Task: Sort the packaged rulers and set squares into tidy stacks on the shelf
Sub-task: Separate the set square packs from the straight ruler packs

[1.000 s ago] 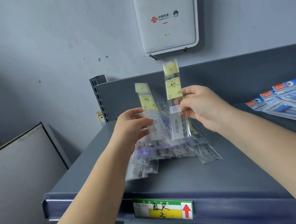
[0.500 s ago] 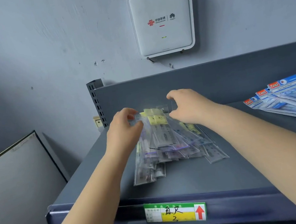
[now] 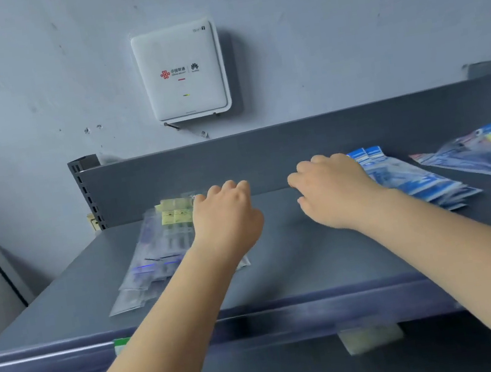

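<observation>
Head view: left hand [image 3: 226, 217] is hovering over the clear ruler packs [image 3: 158, 249] at 9 o'clock, fingers loosely curled, holding nothing. Right hand [image 3: 334, 191] is reaching toward the blue packs [image 3: 422, 181] at 3 o'clock, also empty, probably to square them up on the shelf [image 3: 297, 261].

A white router [image 3: 181, 71] hangs on the scuffed grey wall [image 3: 339, 12] above.
</observation>
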`<move>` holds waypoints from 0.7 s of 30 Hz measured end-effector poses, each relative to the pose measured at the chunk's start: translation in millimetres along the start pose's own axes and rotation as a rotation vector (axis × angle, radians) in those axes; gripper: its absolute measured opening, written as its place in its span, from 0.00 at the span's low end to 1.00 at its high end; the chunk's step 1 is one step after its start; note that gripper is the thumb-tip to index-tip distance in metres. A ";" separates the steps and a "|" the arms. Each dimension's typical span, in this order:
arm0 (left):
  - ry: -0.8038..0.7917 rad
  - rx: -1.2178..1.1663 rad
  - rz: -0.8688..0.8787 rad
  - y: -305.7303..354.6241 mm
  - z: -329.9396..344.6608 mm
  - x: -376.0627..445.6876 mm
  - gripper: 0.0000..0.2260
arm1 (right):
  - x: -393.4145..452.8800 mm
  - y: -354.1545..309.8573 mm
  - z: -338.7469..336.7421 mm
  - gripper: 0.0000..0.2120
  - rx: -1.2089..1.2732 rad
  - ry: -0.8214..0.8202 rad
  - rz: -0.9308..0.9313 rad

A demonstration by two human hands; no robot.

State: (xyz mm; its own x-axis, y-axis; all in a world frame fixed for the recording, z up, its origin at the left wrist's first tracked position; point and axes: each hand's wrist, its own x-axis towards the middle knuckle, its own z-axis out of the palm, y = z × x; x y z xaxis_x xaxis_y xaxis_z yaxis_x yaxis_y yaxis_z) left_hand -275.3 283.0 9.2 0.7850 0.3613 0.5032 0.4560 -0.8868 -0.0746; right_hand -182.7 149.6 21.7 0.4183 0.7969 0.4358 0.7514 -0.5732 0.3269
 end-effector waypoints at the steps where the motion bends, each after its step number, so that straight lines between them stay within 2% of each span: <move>1: -0.001 -0.007 0.012 18.1 0.0 -0.2 0.13 | -11.2 10.4 2.0 0.10 -0.006 -0.017 -0.004; 12: 0.019 -0.037 0.147 207.9 -2.3 -6.8 0.16 | -134.3 143.8 10.4 0.16 -0.045 -0.093 0.101; 21: -0.038 -0.094 0.298 314.8 -0.2 7.4 0.16 | -195.6 219.7 19.5 0.16 0.006 -0.123 0.284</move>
State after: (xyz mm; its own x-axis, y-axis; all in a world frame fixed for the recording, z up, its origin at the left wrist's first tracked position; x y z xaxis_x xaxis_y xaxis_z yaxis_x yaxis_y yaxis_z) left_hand -126.0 6.4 -10.4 0.8942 0.0901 0.4384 0.1637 -0.9775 -0.1329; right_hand -89.6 -128.4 -8.1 0.6704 0.6225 0.4037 0.5984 -0.7754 0.2019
